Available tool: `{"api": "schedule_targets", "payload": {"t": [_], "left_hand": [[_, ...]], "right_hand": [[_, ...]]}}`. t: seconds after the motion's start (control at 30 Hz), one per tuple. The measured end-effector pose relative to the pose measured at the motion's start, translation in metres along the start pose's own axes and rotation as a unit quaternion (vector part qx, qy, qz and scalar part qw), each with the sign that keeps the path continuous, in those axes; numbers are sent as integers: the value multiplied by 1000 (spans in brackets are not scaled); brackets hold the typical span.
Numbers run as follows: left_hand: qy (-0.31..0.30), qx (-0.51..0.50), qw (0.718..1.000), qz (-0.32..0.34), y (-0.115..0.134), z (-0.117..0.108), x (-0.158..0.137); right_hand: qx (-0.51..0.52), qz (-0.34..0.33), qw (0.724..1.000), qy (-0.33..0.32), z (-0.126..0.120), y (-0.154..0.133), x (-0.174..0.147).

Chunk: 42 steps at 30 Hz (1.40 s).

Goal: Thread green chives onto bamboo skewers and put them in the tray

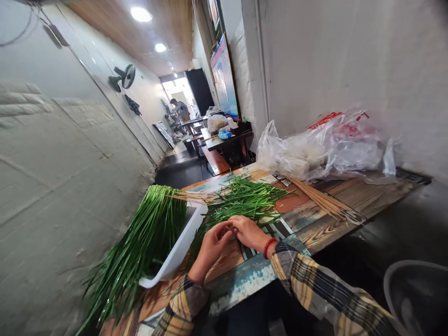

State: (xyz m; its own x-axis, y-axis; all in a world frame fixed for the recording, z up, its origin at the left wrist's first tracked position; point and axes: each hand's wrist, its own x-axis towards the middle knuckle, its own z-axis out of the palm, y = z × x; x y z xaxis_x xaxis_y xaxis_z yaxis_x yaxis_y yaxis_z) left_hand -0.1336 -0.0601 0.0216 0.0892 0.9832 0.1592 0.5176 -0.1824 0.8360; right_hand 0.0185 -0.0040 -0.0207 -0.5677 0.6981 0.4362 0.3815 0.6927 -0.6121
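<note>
Close together at the near edge of a loose pile of green garlic chives (250, 196) are my two hands. My left hand (214, 243) has its thumb and fingers bent together in a pinch. Curled over to meet those fingertips, my right hand (248, 231) is closed too. What lies between the fingers is too small and hidden to make out. To the left, a thick bunch of long chives (143, 238) drapes over a white tray (175, 254). Thin wooden skewers (194, 196) with chives at their left ends rest across the tray's far end.
More bare skewers (320, 199) lie on the wood-patterned table (336, 233) at right. Behind them sit clear plastic bags (304, 151) against the wall. A dark bin (416, 294) stands below right. Farther off are other tables (227, 140) and a person (182, 110).
</note>
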Motion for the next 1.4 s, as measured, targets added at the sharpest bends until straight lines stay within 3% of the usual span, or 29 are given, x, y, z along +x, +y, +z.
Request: {"api": "schedule_targets", "payload": {"t": [0.1, 0.27, 0.4, 0.53, 0.63, 0.83, 1.0, 1.13, 1.23, 1.4], "left_hand": [[4, 102, 994, 37, 10, 10, 20], [-23, 277, 954, 113, 21, 45, 80], [-87, 395, 913, 56, 14, 76, 125], [-108, 443, 890, 9, 7, 88, 148], [-62, 466, 883, 13, 9, 90, 145], [52, 475, 870, 121, 29, 97, 101], [-85, 488, 850, 176, 39, 110, 84], [-70, 497, 857, 117, 33, 108, 106], [-95, 496, 861, 59, 28, 101, 121], [-96, 513, 852, 43, 25, 96, 108]], "right_hand": [[19, 9, 998, 55, -28, 15, -20], [1, 140, 975, 172, -79, 71, -74], [-3, 188, 961, 205, -101, 101, -106], [25, 187, 956, 224, -105, 104, -115], [42, 189, 952, 236, -104, 103, -115], [70, 185, 951, 238, -106, 101, -116], [71, 182, 950, 242, -106, 101, -118], [78, 182, 948, 248, -106, 101, -118], [81, 185, 946, 254, -107, 100, -117], [82, 186, 946, 251, -107, 101, -119]]}}
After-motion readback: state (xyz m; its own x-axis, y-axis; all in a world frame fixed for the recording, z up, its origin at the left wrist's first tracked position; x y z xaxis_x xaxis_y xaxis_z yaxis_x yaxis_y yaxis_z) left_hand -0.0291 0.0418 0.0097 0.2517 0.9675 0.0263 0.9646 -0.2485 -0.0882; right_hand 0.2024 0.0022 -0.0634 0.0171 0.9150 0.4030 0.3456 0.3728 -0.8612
